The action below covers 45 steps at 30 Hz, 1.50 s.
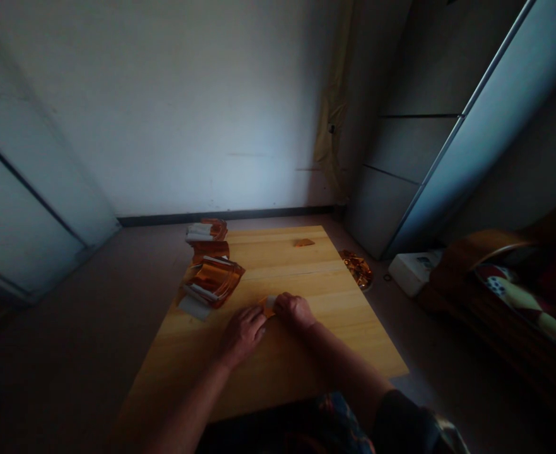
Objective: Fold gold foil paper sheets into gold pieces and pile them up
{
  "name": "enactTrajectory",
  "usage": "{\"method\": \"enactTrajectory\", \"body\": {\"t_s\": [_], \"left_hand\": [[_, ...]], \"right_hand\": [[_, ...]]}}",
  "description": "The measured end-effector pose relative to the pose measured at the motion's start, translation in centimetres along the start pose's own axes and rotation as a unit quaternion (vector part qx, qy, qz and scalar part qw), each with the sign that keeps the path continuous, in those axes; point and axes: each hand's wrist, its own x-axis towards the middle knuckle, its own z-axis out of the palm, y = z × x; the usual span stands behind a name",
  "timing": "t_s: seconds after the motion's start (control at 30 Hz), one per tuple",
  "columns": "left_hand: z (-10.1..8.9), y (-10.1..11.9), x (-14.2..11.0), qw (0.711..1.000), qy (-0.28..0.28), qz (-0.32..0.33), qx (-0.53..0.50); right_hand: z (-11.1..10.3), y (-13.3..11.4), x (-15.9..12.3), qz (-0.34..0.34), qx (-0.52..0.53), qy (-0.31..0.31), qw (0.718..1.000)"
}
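Between my two hands a small sheet of orange, shiny foil paper (269, 307) with a pale grey-white face lies on the wooden table, seemingly part folded. My left hand (244, 331) has its fingers pressed together on the sheet's left side. My right hand (296, 310) is curled, with thumb and fingers closed on its right end. The fingertips partly cover the sheet, so its full shape is hidden. To the left lies a loose pile of orange foil sheets (216, 279), some with pale backs showing. Farther back, a small folded orange piece (303, 243) rests on the table.
More foil sheets (206, 231) stick out at the table's (268, 265) far left corner. Beyond the right edge, a heap of crumpled-looking orange foil (357, 269) sits low down. A white box (413, 271) and a wooden-armed seat (490, 243) stand to the right. A wall rises behind.
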Motion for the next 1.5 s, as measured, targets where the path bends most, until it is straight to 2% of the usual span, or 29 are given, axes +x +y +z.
{"method": "enactTrajectory", "body": {"t_s": [0.17, 0.4, 0.53, 0.63, 0.7, 0.8, 0.93, 1.17, 1.5], "left_hand": [[-0.2, 0.2, -0.2, 0.999, -0.024, 0.007, 0.02], [0.0, 0.3, -0.2, 1.0, -0.002, 0.005, 0.017], [0.0, 0.1, -0.4, 1.0, -0.005, 0.011, 0.012], [0.0, -0.2, -0.5, 1.0, -0.012, 0.016, 0.014], [0.1, -0.3, -0.5, 1.0, -0.015, 0.018, 0.014], [0.1, -0.3, -0.6, 1.0, -0.016, 0.02, 0.013], [0.0, -0.2, -0.6, 0.999, -0.016, 0.022, 0.019], [0.1, -0.1, -0.5, 1.0, -0.01, 0.017, 0.018], [-0.5, 0.2, -0.3, 0.999, -0.019, 0.021, 0.026]], "right_hand": [[0.0, 0.7, -0.2, -0.014, 0.067, 0.008, 0.998], [1.5, 3.1, -1.4, -0.121, 0.202, 0.07, 0.969], [1.9, 3.8, -0.8, -0.151, 0.228, 0.095, 0.957], [1.7, 4.0, 0.0, -0.159, 0.218, 0.081, 0.959], [1.3, 3.9, 0.4, -0.141, 0.198, 0.052, 0.969], [0.5, 3.4, 0.8, -0.075, 0.162, -0.005, 0.984], [-0.5, 2.9, 1.3, -0.003, 0.166, -0.051, 0.985], [-0.8, 2.8, 1.7, 0.026, 0.205, -0.055, 0.977], [-1.0, 0.9, 1.7, 0.079, 0.058, -0.064, 0.993]]}}
